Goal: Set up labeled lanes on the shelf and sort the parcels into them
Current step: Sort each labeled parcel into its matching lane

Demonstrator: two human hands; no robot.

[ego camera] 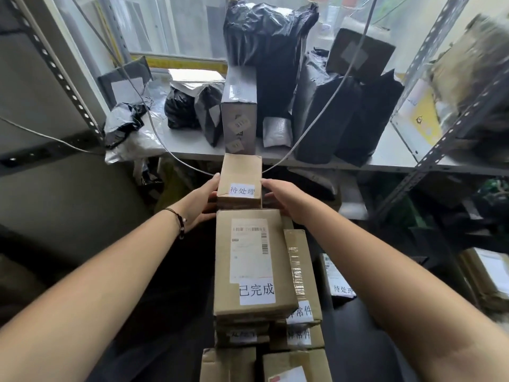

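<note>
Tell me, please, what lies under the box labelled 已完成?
The 已完成 box tops a stack of thinner cardboard boxes; only their front edges show, one with a partly hidden label. Their tops and whatever bears the stack are covered.

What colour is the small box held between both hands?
Brown cardboard box, white label; head view.

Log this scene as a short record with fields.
held item: small box, labelled 待处理
left hand: grips its left side
right hand: grips its right side
just below: large box, labelled 已完成
shelf: black bags, upright grey box
</note>
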